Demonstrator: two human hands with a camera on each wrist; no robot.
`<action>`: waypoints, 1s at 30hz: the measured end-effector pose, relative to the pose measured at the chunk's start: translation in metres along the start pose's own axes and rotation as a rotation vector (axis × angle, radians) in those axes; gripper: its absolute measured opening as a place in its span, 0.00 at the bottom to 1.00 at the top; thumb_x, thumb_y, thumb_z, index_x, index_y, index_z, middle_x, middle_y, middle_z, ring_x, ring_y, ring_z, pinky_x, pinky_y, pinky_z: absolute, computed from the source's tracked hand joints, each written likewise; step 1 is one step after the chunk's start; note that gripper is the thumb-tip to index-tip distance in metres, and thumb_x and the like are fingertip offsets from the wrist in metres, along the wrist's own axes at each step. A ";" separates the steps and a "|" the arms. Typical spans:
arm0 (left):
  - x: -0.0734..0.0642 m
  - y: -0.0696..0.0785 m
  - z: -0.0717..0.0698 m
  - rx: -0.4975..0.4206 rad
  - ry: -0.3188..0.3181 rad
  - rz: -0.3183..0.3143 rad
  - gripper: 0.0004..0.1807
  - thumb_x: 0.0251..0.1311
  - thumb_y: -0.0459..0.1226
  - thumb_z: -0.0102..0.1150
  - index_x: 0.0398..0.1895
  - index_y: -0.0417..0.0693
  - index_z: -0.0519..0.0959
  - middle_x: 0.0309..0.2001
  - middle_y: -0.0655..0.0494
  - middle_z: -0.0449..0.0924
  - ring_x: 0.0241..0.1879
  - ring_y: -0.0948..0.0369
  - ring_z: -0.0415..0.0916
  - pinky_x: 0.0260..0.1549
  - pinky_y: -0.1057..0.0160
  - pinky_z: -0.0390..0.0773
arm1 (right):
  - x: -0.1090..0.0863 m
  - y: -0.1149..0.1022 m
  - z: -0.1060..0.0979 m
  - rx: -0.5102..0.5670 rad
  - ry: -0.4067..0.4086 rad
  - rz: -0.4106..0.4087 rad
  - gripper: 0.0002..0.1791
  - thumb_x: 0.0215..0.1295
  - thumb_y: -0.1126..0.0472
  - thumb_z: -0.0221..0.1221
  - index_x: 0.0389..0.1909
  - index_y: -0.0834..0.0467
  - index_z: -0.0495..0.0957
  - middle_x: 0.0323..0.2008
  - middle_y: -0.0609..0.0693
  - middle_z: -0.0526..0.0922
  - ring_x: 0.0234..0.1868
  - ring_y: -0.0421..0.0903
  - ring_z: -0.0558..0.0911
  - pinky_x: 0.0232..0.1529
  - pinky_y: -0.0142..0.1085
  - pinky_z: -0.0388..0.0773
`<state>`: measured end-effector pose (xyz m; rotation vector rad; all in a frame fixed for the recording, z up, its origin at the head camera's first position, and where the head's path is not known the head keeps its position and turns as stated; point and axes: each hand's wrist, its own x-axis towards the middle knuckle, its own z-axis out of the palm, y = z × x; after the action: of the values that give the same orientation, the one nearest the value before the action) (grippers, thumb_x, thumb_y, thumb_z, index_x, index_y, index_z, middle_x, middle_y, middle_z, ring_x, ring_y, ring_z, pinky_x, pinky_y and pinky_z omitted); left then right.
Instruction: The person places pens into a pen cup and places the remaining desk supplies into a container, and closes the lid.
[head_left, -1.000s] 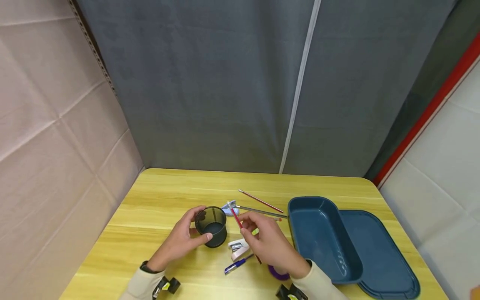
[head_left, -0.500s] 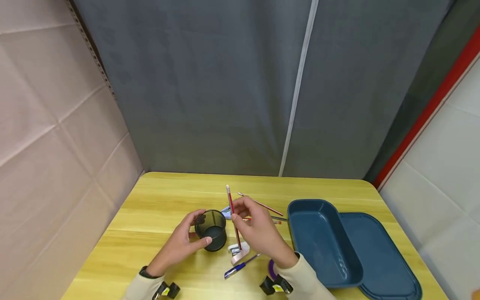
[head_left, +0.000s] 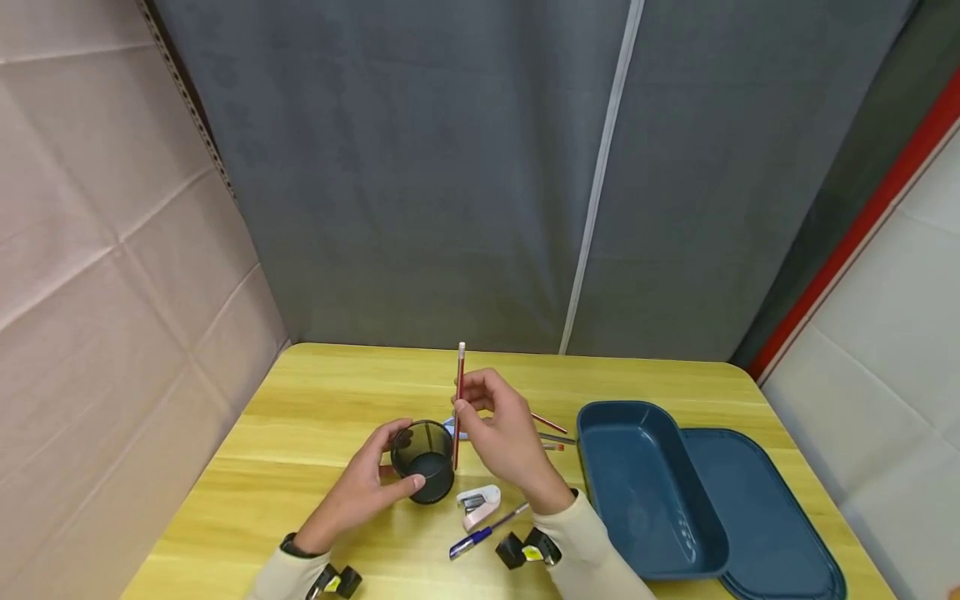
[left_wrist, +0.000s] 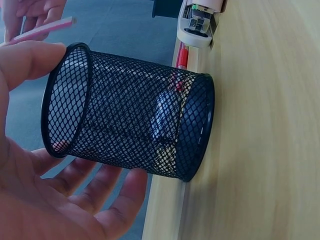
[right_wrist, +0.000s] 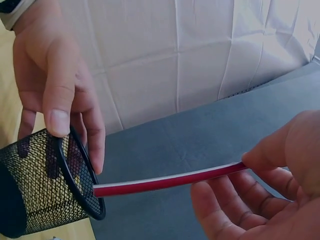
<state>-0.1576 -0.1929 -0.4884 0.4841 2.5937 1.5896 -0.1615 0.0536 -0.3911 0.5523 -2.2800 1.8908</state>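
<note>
Near the middle of the wooden table (head_left: 337, 387), the left hand (head_left: 358, 483) grips a black mesh cup (head_left: 435, 486), thumb and fingers curled round it. On its right, the right hand (head_left: 510, 433) pinches a red pencil (head_left: 461, 367) nearly upright, white end up, lower end beside the cup's right rim; whether they touch I cannot tell. A stapler (head_left: 480, 506) and a blue pen (head_left: 487, 532) lie nearer, right of the cup. Farther right sit a blue box (head_left: 652, 492) and a flat lid (head_left: 765, 500).
</note>
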 end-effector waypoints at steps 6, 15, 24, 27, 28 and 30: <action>-0.001 -0.001 0.001 -0.021 -0.004 -0.033 0.46 0.59 0.43 0.78 0.79 0.55 0.63 0.75 0.44 0.70 0.73 0.42 0.68 0.53 0.56 0.84 | 0.009 0.010 0.012 0.062 0.018 -0.004 0.09 0.75 0.68 0.60 0.53 0.59 0.78 0.45 0.58 0.84 0.42 0.51 0.85 0.42 0.34 0.88; 0.000 0.001 0.000 -0.016 -0.021 -0.020 0.45 0.62 0.43 0.76 0.78 0.52 0.63 0.76 0.40 0.68 0.74 0.39 0.66 0.52 0.56 0.84 | 0.014 0.033 0.025 0.085 -0.004 0.046 0.08 0.75 0.68 0.60 0.52 0.59 0.78 0.46 0.62 0.84 0.41 0.50 0.86 0.41 0.34 0.88; 0.001 0.002 -0.001 -0.033 -0.033 -0.015 0.45 0.62 0.41 0.76 0.79 0.51 0.62 0.75 0.39 0.68 0.73 0.39 0.67 0.53 0.56 0.84 | 0.015 0.049 0.029 0.088 -0.006 0.089 0.09 0.73 0.69 0.62 0.51 0.62 0.78 0.44 0.61 0.84 0.40 0.50 0.86 0.41 0.34 0.88; 0.001 0.002 -0.001 -0.032 -0.033 -0.011 0.44 0.63 0.40 0.75 0.79 0.51 0.62 0.75 0.39 0.68 0.73 0.39 0.67 0.52 0.57 0.84 | 0.015 0.054 0.029 0.090 -0.006 0.092 0.09 0.73 0.70 0.62 0.51 0.63 0.78 0.43 0.61 0.84 0.40 0.51 0.86 0.41 0.33 0.88; 0.001 0.002 -0.001 -0.033 -0.033 -0.010 0.44 0.63 0.40 0.75 0.79 0.51 0.62 0.75 0.39 0.68 0.73 0.39 0.67 0.52 0.57 0.84 | 0.015 0.055 0.030 0.092 -0.004 0.092 0.09 0.72 0.70 0.62 0.50 0.63 0.78 0.43 0.62 0.84 0.40 0.52 0.86 0.41 0.33 0.88; 0.001 0.001 -0.001 -0.035 -0.034 -0.008 0.44 0.63 0.40 0.75 0.79 0.51 0.62 0.75 0.39 0.68 0.72 0.39 0.67 0.52 0.57 0.84 | 0.014 0.058 0.030 0.097 0.000 0.098 0.09 0.72 0.70 0.63 0.50 0.64 0.78 0.43 0.62 0.84 0.40 0.52 0.87 0.42 0.33 0.88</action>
<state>-0.1585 -0.1928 -0.4870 0.4929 2.5357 1.6067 -0.1914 0.0302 -0.4461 0.4595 -2.2639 2.0553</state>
